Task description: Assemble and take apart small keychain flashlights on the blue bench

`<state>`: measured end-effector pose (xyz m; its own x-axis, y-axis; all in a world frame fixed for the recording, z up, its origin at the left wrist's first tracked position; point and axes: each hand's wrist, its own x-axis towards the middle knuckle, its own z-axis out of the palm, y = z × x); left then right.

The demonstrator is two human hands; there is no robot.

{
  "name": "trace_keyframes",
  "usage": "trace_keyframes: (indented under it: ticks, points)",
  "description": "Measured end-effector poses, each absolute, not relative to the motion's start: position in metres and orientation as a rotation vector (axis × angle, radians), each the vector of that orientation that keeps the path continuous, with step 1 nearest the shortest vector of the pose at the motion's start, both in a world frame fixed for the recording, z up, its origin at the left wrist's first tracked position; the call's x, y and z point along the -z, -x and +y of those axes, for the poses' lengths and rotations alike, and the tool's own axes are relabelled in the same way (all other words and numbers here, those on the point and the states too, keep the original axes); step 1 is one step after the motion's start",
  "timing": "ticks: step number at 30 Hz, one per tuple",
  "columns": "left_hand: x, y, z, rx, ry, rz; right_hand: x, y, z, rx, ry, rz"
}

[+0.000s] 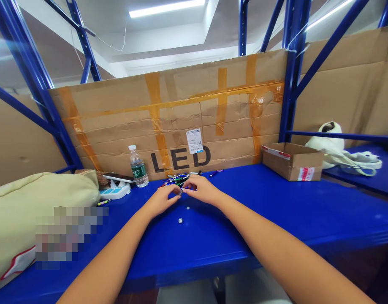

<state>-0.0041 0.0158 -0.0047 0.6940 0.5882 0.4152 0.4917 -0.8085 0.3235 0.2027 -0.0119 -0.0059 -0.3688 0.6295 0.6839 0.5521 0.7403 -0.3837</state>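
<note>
My left hand (164,200) and my right hand (200,188) meet over the middle of the blue table (244,219). Thumb and fingers of each are pinched together. Something tiny and pale seems to be between the fingertips, too small to name. Just beyond the fingers lies a heap of slim, colourful pen-like pieces (175,180), partly covered by my hands. Nearer to me on the tabletop rest a small round silvery piece (180,221) and a smaller pale disc (188,207).
A water bottle (138,167) stands at the back left beside a power strip (115,192) and a phone (118,177). A cream bag (44,190) fills the left side. An open cardboard box (291,162) sits back right. Behind rises a cardboard wall (124,126).
</note>
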Motion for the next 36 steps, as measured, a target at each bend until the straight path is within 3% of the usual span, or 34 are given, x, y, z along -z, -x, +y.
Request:
trace_keyframes:
  ticks: [12, 19, 24, 28, 36]
  points:
    - [0.006, 0.005, 0.017, -0.819, -2.697, 0.867, 0.002, -0.204, -0.014, -0.124, 0.988, -2.179]
    - [0.006, 0.008, 0.021, -0.801, -2.731, 0.951, -0.024, -0.241, -0.029, -0.148, 1.807, -2.261]
    - [0.006, 0.008, 0.022, -0.763, -2.751, 0.966, -0.038, -0.255, -0.043, -0.38, 2.181, -2.333]
    - [0.005, 0.008, 0.02, -0.753, -2.756, 0.968, -0.038, -0.251, -0.044, -0.541, 2.129, -2.342]
    - [0.003, 0.006, 0.017, -0.731, -2.775, 0.957, -0.027, -0.243, -0.035, -0.465, 1.931, -2.427]
